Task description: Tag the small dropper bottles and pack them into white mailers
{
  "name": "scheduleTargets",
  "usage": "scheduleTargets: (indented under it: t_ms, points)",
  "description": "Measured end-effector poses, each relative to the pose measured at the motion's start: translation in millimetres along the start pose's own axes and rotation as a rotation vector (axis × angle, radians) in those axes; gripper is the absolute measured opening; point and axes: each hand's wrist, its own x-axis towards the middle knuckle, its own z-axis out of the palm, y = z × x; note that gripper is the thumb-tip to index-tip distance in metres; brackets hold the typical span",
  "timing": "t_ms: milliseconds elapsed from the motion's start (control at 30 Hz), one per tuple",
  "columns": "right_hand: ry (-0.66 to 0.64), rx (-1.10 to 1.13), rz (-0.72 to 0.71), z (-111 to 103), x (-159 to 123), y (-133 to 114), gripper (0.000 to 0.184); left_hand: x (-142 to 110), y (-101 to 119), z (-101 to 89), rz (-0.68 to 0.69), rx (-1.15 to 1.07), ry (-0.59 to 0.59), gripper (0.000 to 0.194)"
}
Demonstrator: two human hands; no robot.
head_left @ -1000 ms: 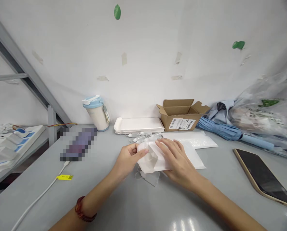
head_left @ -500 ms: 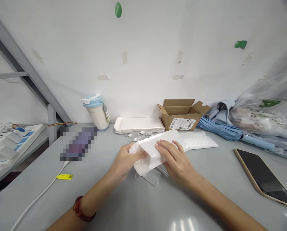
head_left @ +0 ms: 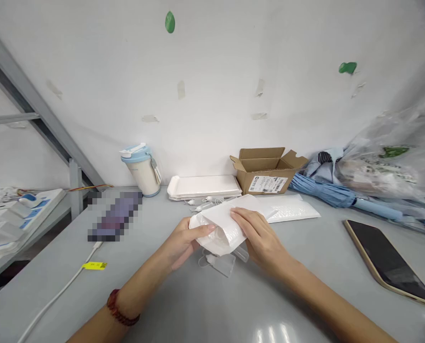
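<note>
A white bubble mailer (head_left: pixel 230 224) is held between my two hands above the table, its mouth gaping toward me and its flap on the left. My left hand (head_left: pixel 185 243) pinches the flap end, thumb on top at the opening. Fingers of my right hand (head_left: pixel 260 233) are wrapped over the mailer's right side. Beneath it lies a clear plastic tag (head_left: pixel 222 265) with a looped string. Several similar tags (head_left: pixel 205 206) rest just behind. Another white bubble mailer (head_left: pixel 294 208) lies flat on the right, and a stack of mailers (head_left: pixel 205 185) sits at the back.
An open cardboard box (head_left: pixel 267 176) with a label stands by the wall. To its right are a folded blue umbrella (head_left: pixel 322 190) and a plastic bag (head_left: pixel 383 162). A phone (head_left: pixel 387 257) lies at right. On the left are a tumbler (head_left: pixel 143 171), a cable (head_left: pixel 55 300) and power strips (head_left: pixel 23 219).
The mailer's mouth is opened wider, showing its bubble lining. My left thumb has shifted slightly left at the opening, while my right hand keeps its hold. The camera view has shifted a little.
</note>
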Motion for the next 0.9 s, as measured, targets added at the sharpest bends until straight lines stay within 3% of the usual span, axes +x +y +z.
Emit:
scheduleTargets:
  t_ms: [133, 533, 900]
  points:
    - [0.006, -0.001, -0.010, 1, 0, 0, 0.053, 2, -3, 0.0, 0.002, 0.048, 0.020, 0.029]
    - [-0.085, -0.116, -0.181, -5, -3, -11, 0.035, 2, -5, 10.5, 0.025, 0.254, 0.254, 0.025]
    - [-0.162, -0.187, -0.240, -3, 0, -22, 0.037, 2, -17, 18.5, 0.064, 0.192, 0.236, 0.025]
